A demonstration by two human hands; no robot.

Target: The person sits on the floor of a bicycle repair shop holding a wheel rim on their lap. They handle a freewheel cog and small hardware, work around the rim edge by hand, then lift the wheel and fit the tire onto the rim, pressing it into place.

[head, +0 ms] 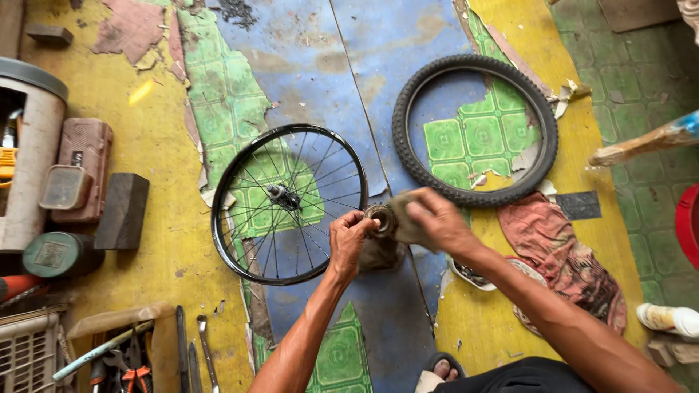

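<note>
My left hand [350, 240] grips a small round metal part, a toothed sprocket-like piece [378, 217], held up in front of me. A dirty grey-brown rag [402, 216] is pressed against that part by my right hand [437, 220]. Just left of my hands a black spoked bicycle rim [218, 218] lies flat on the floor, its hub [277, 193] in the middle. A black knobby bicycle tyre [402, 149] lies flat beyond my right hand.
A red-brown cloth [561, 255] lies on the floor at the right. Wrenches [205, 349] and pliers [131, 375] lie at the lower left, near blocks [121, 211], a tin [54, 255] and a round container [29, 145]. My sandalled foot [440, 371] is at the bottom.
</note>
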